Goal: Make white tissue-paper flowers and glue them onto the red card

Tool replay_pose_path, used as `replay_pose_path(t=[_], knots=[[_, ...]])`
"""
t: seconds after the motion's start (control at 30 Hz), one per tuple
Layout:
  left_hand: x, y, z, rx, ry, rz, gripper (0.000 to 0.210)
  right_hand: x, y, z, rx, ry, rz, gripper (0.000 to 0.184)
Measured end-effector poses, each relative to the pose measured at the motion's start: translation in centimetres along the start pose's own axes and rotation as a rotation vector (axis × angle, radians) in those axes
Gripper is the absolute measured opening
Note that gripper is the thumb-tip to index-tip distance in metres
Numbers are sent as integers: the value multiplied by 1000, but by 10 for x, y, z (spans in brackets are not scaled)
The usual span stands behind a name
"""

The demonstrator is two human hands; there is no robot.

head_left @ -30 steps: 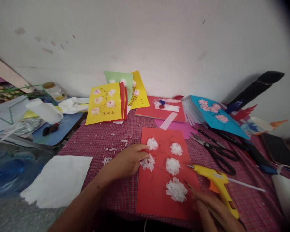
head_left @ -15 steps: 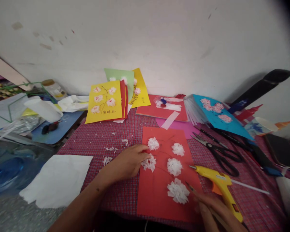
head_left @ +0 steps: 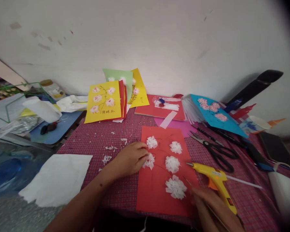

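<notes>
A red sheet of paper point(head_left: 154, 199) with several white crumpled-paper flowers point(head_left: 176, 187) and thin drawn stems lies in front of me. My left hand point(head_left: 131, 159) rests flat on its left edge, fingers stretched out beside the two left flowers. At the lower right, my right hand point(head_left: 215, 206) is closed around a thin paintbrush point(head_left: 189, 183). The fine tip points up and left, near the lowest flower. Whether it touches the paper I cannot tell. A yellow glue gun point(head_left: 215, 174) with a white glue stick lies just beyond my right hand.
Black-handled scissors point(head_left: 216, 151) lie right of the sheet. Finished flower cards, such as a yellow one point(head_left: 103, 109) and a blue one point(head_left: 207, 122), stand at the back. White paper scraps point(head_left: 107, 159) litter the checked cloth. White tissue point(head_left: 60, 177) hangs at the left edge.
The brush tip has shifted slightly up and left, away from the lowest flower's edge. My left fingers have drawn closer together on the sheet. The view has turned slightly.
</notes>
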State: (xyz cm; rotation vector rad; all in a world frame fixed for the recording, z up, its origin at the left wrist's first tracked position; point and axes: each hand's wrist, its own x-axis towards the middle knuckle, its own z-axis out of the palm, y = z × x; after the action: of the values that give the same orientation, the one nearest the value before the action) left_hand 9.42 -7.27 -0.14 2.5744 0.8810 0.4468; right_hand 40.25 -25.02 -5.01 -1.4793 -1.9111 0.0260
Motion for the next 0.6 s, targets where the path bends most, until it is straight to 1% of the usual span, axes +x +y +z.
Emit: replay_pose_path(t=[0.1, 0.2, 0.27, 0.33, 0.4, 0.47, 0.6], knots=[[0, -2, 2, -16, 2, -1, 23, 13, 2, -6, -34, -51, -125, 32], [0, -3, 2, -11, 4, 4, 23, 21, 9, -14, -138, -147, -241, 38], [-1, -3, 2, -6, 0, 9, 24, 20, 14, -17, -232, -230, -270, 40], [-1, -3, 2, -5, -2, 16, 25, 15, 18, -16, -295, -281, -276, 40], [-1, -4, 2, -7, 2, 20, 26, 9, 20, -14, -318, -310, -258, 40], [-1, -4, 3, -13, 7, 15, 25, 4, 22, -14, -309, -287, -207, 40], [0, -2, 4, -23, 33, -16, 26, 3, 25, -24, -369, -131, -7, 32]])
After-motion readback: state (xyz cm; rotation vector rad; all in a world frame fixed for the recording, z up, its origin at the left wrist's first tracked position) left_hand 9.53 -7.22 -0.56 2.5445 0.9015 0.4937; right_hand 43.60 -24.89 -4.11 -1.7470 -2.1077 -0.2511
